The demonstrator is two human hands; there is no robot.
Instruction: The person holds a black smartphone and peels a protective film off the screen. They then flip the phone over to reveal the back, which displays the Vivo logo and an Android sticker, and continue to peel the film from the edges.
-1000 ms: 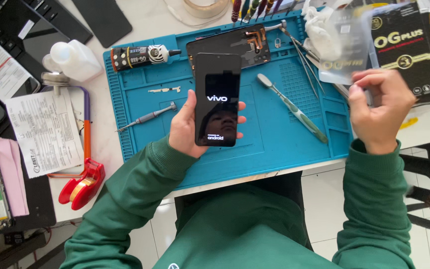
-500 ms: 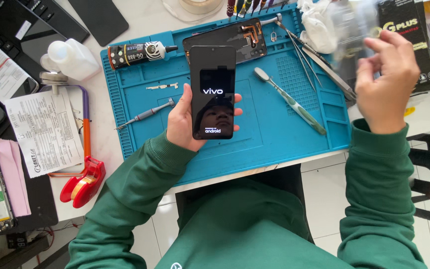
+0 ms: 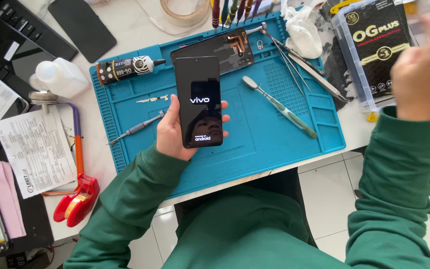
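Note:
My left hand (image 3: pixel 167 134) holds a black smartphone (image 3: pixel 198 79) upright over the blue work mat (image 3: pixel 255 144); its screen is lit with a white logo on black. My right hand (image 3: pixel 424 74) is raised at the far right, blurred, with its fingers curled on a clear plastic packet (image 3: pixel 426 6) that is only just visible at the top edge. Below that hand lies a black box in a clear case (image 3: pixel 374 45).
On the mat lie an opened phone body (image 3: pixel 220 47), a brush-like tool (image 3: pixel 279 107), tweezers (image 3: pixel 294 60), a small screwdriver (image 3: pixel 135 129) and a black cylinder tool (image 3: pixel 125 67). To the left are a white bottle (image 3: pixel 60 77), a printed sheet (image 3: pixel 33 152), a red tape dispenser (image 3: pixel 78 204) and a keyboard (image 3: pixel 21 25).
My right hand has lifted up and to the right with the clear packet, away from the black box. The phone in my left hand has stayed put.

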